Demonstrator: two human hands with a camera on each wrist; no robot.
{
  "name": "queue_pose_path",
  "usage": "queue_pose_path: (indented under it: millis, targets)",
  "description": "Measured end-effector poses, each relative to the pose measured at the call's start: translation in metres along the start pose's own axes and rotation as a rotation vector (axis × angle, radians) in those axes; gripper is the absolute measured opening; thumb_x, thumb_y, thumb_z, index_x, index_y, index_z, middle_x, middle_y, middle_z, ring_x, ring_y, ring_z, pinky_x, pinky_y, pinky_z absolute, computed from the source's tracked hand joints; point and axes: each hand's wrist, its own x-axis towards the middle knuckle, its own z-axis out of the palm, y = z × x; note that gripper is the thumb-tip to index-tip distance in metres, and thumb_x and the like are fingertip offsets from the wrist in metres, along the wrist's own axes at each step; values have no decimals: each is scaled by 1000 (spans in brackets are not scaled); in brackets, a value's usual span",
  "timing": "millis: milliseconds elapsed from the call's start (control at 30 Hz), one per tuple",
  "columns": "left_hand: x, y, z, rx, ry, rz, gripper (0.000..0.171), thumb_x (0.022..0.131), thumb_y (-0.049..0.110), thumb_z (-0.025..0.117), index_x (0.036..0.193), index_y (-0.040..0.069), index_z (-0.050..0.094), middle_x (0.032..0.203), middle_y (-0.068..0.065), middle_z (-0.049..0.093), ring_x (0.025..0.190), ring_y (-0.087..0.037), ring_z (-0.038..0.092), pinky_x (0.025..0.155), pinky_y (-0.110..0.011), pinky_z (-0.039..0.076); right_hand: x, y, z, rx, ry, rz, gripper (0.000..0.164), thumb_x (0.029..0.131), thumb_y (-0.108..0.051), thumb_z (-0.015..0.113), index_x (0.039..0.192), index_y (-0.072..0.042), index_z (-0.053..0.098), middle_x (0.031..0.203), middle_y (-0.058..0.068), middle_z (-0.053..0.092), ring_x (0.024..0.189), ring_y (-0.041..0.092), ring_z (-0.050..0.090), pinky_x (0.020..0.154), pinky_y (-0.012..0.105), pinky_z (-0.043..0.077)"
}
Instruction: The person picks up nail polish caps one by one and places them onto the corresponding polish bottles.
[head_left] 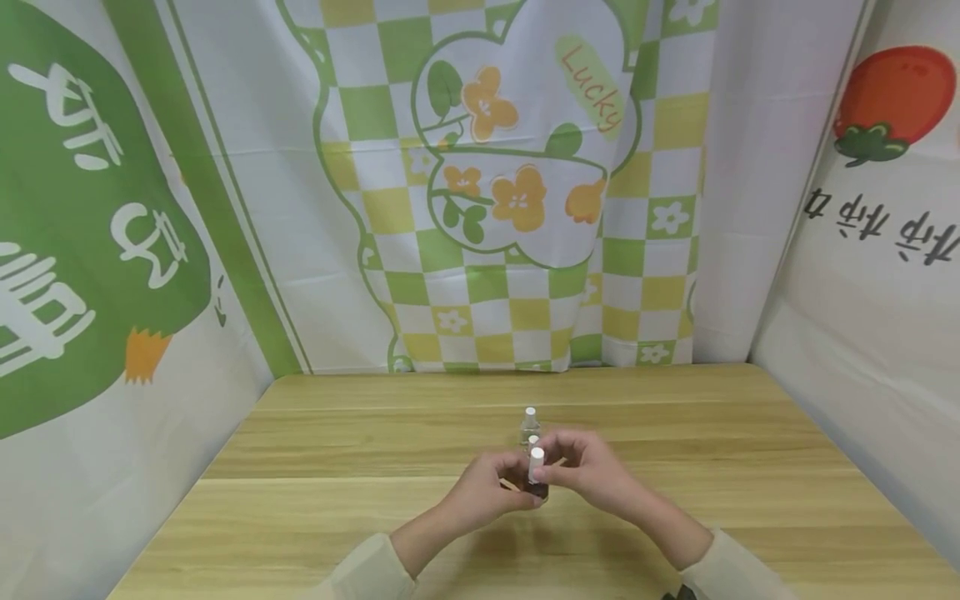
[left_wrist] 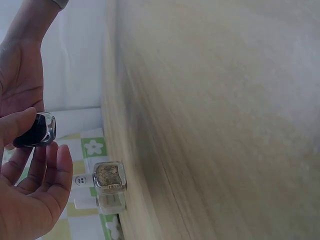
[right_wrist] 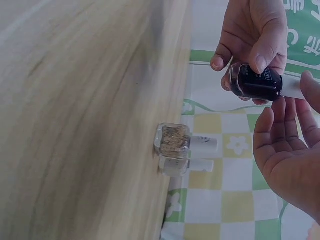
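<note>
A nail polish bottle [right_wrist: 257, 82] with dark polish and a white cap [head_left: 536, 462] is held above the table between both hands. My left hand [head_left: 478, 496] grips its glass body, the thumb lying along the side in the right wrist view. The cap is pinched by the fingers and thumb of my right hand [head_left: 596, 471]. Whether the cap is loose on the bottle, I cannot tell. Just beyond the hands, a bottle of gold glitter polish [right_wrist: 173, 141] stands upright. Behind it is a clear-looking bottle [head_left: 530, 431], also white-capped.
The wooden table [head_left: 337, 433] reaches back to a checkered green and yellow curtain [head_left: 517, 308]. Printed cloth hangs at the left side [head_left: 90, 250] and right side [head_left: 862, 317]. A small dark object [head_left: 681, 593] shows at the bottom edge by the right sleeve.
</note>
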Motion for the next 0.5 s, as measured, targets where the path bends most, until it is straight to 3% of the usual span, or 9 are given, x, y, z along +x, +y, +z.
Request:
queue_pose_path:
  millis: [133, 500]
  targets:
    - [-1, -2, 0, 27, -16, -23, 15, 81, 8, 78, 94, 13, 71, 87, 4, 66, 85, -13, 61, 75, -27, 52, -1, 4, 0, 14, -12, 17, 22, 87, -9, 72, 103, 4, 64, 95, 10, 63, 90, 25, 60, 77, 35, 55]
    - [4, -7, 3, 106, 15, -79, 20, 75, 4, 81, 90, 12, 72, 84, 8, 65, 79, -9, 60, 71, -26, 50, -2, 11, 0, -9, -37, 69, 20, 87, -10, 72, 102, 1, 64, 97, 10, 63, 94, 26, 59, 82, 38, 51]
